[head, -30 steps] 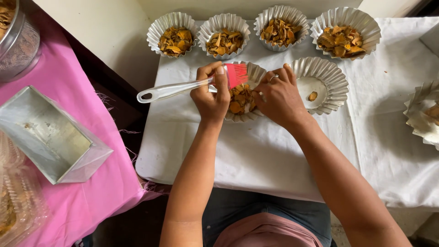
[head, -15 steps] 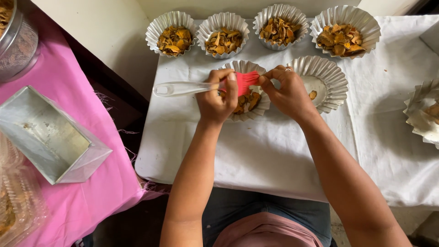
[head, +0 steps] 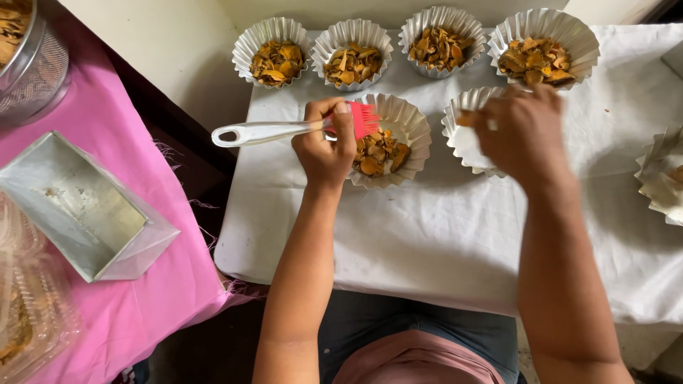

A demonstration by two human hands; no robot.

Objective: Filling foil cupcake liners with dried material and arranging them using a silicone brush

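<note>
While my left hand is closing firmly around the pale handle of a pastry brush, the red bristles are hanging just over the left rim of a fluted foil cup that is holding brown, dried-looking pieces. This cup is sitting on the white cloth, in the near row, a little left of the middle. My right hand is hovering over the next foil cup to the right, with the fingers curling loosely; it is blurred (so I cannot tell if it is pinching something or holding nothing). Farther away, four filled foil cups are standing in a line along the far edge of the cloth. At the right edge, one more foil cup is showing only partly. On the left, a rectangular metal tin is lying on a pink cloth, with a mesh strainer beyond it and a clear plastic container nearer to me.
</note>
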